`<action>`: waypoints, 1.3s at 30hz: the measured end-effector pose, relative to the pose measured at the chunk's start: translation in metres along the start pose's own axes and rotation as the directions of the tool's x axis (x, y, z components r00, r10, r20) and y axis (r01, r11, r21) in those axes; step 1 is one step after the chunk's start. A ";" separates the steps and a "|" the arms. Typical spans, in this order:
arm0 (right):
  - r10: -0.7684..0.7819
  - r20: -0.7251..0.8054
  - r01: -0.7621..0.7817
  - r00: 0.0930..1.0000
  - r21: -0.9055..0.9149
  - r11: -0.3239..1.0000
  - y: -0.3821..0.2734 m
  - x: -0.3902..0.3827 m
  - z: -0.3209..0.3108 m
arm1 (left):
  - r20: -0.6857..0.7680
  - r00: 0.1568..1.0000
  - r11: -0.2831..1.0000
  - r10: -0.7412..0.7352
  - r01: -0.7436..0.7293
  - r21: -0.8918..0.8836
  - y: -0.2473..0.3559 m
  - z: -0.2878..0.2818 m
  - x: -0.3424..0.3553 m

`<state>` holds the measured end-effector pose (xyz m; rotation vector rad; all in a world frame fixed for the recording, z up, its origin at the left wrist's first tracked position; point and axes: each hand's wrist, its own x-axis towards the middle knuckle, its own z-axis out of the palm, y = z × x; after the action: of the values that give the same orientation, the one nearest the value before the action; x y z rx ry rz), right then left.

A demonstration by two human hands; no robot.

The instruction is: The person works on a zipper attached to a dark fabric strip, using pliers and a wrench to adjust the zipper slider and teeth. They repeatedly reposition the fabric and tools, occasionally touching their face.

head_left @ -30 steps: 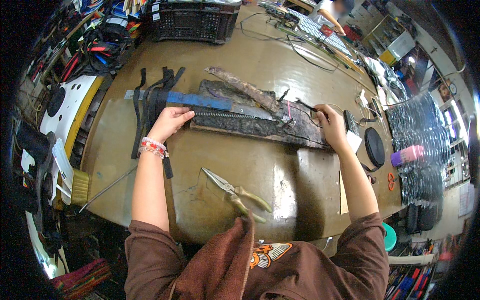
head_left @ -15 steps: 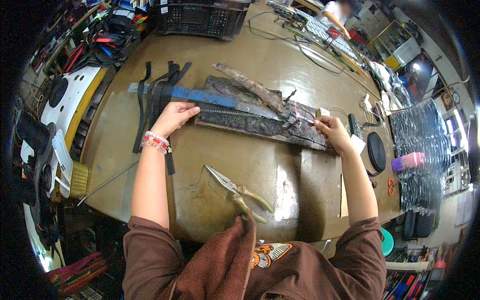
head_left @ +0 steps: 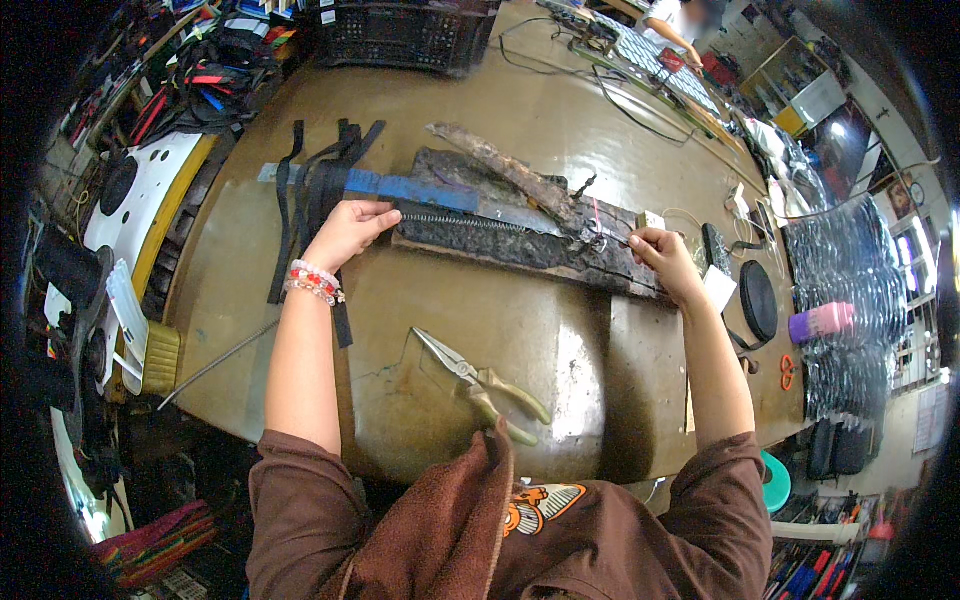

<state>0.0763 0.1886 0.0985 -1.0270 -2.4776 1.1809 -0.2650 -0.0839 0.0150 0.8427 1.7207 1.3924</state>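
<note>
Between finger and thumb, my left hand (head_left: 355, 230) pinches one end of a long thin spring-like coil (head_left: 465, 221). It stretches to the right over a worn dark wooden block (head_left: 480, 244). At the block's right end my right hand (head_left: 665, 262) is also closed in a pinch; what sits in its fingertips is too small to make out. Behind the coil lies a flat bar wrapped partly in blue (head_left: 410, 190). A rough stick (head_left: 505, 168) rests slantwise across the block. Pliers with pale green handles (head_left: 478, 382) lie nearer me, jaws pointing away.
Black straps (head_left: 325, 190) lie left of the block. A black crate (head_left: 405, 38) stands at the far edge. To the right are a round black case (head_left: 758, 302), orange-handled scissors (head_left: 787, 372) and stacked clear plastic (head_left: 850, 270). Another person's arm (head_left: 675, 38) shows at the far right.
Both hands keep the same pinching hold and almost the same place. The whole view has shifted very slightly; nothing on the table has visibly moved.
</note>
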 end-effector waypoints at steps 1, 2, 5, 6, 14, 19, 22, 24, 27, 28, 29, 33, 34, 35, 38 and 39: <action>-0.022 0.012 0.023 1.000 -0.019 1.000 0.000 0.002 0.000 | -0.002 1.000 1.000 -0.002 0.002 -0.005 0.000 0.000 0.001; 0.010 -0.001 -0.011 1.000 -0.073 0.997 0.000 0.003 0.000 | -0.009 1.000 1.000 0.001 -0.001 0.004 -0.001 0.000 0.001; 0.029 0.001 -0.029 1.000 -0.144 0.989 0.002 0.016 0.003 | -0.015 1.000 1.000 -0.010 0.010 0.022 -0.001 0.001 0.002; 0.027 -0.009 -0.028 1.000 -0.125 0.992 0.003 0.021 0.004 | -0.007 1.000 1.000 -0.013 0.014 0.024 -0.001 0.001 0.002; -0.121 -0.144 0.110 0.982 -0.082 0.991 0.011 0.046 -0.001 | -0.018 1.000 1.000 -0.019 0.019 0.025 0.001 0.001 -0.001; -0.075 0.008 0.073 0.997 -0.335 0.940 0.019 0.049 0.001 | 0.001 1.000 1.000 -0.015 0.015 -0.012 0.001 0.000 0.001; -0.122 -0.135 0.078 0.983 -0.291 0.954 0.020 0.056 -0.007 | 0.009 1.000 1.000 -0.014 0.014 -0.017 -0.001 -0.001 0.002; -0.207 -0.197 0.171 0.958 -0.184 0.968 0.018 0.058 -0.015 | -0.005 1.000 1.000 -0.016 0.016 -0.017 -0.002 -0.001 0.001; -0.145 -0.111 0.116 0.983 -0.233 0.966 0.016 0.056 -0.017 | -0.006 1.000 1.000 -0.018 0.018 -0.008 -0.002 0.000 0.002; -0.142 -0.088 0.113 0.986 -0.277 0.954 0.015 0.054 -0.015 | -0.014 1.000 1.000 -0.016 0.016 -0.011 -0.002 0.000 0.002; -0.110 -0.072 0.081 0.991 -0.329 0.941 0.013 0.051 -0.014 | -0.010 1.000 1.000 -0.023 0.023 -0.002 -0.001 0.000 0.002; -0.117 -0.081 0.083 0.990 -0.343 0.936 0.008 0.049 -0.008 | 0.000 1.000 1.000 -0.013 0.013 0.010 0.000 0.000 0.002; -0.105 -0.114 0.067 0.988 -0.298 0.952 0.007 0.050 -0.009 | 0.004 1.000 1.000 -0.003 0.003 0.009 -0.001 0.000 0.002; -0.090 -0.145 0.051 0.985 -0.253 0.966 0.007 0.051 -0.008 | -0.003 1.000 1.000 -0.009 0.009 0.004 -0.002 0.000 0.001; -0.121 -0.129 0.092 0.984 -0.207 0.974 0.013 0.047 -0.008 | -0.010 1.000 1.000 -0.022 0.023 0.014 -0.006 -0.001 0.004; -0.059 -0.114 0.024 0.992 -0.291 0.957 0.016 0.042 -0.007 | -0.015 1.000 0.999 -0.025 0.025 0.028 -0.007 -0.002 0.005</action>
<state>0.0568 0.2283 0.0866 -1.0742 -2.6096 0.7318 -0.2694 -0.0825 0.0072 0.8254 1.7598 1.3638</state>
